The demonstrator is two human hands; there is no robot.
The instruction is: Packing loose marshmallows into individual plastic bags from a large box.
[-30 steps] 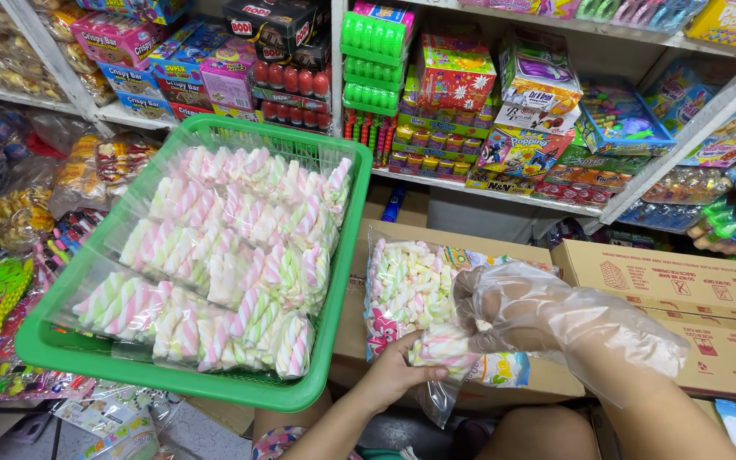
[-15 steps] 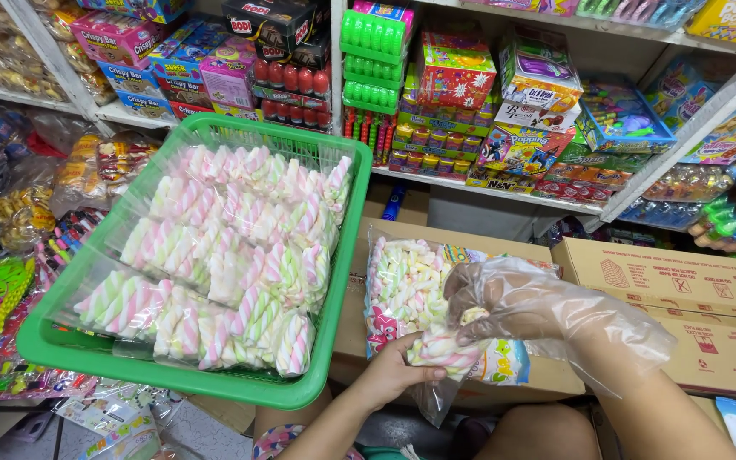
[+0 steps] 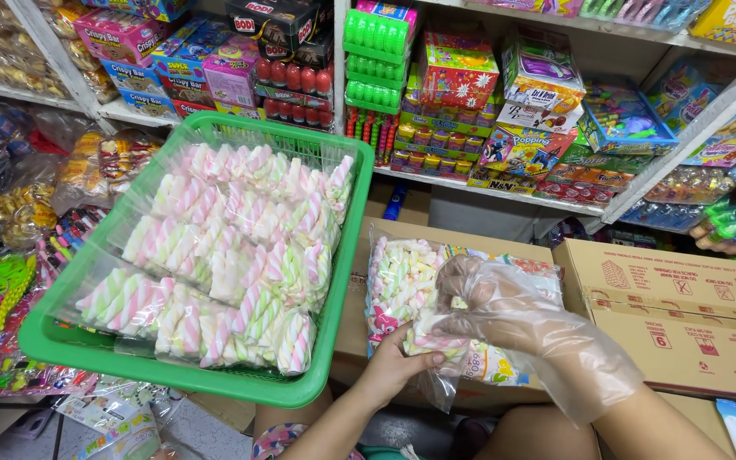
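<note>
Shelves [image 3: 470, 183] of boxed sweets backed the work area. Left hand [image 3: 398, 366] was clamped under a small clear bag [image 3: 449, 358], steadying it above a cardboard box [image 3: 675, 315]. Gloved right hand [image 3: 496, 298] was pinched on marshmallows [image 3: 402, 277]. Green basket [image 3: 189, 379] sat alongside, within reach.

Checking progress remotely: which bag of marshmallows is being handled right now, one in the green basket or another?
The small clear bag over the cardboard box, gripped by the bare left hand and gloved right hand. The basket's packs lie untouched.
</note>
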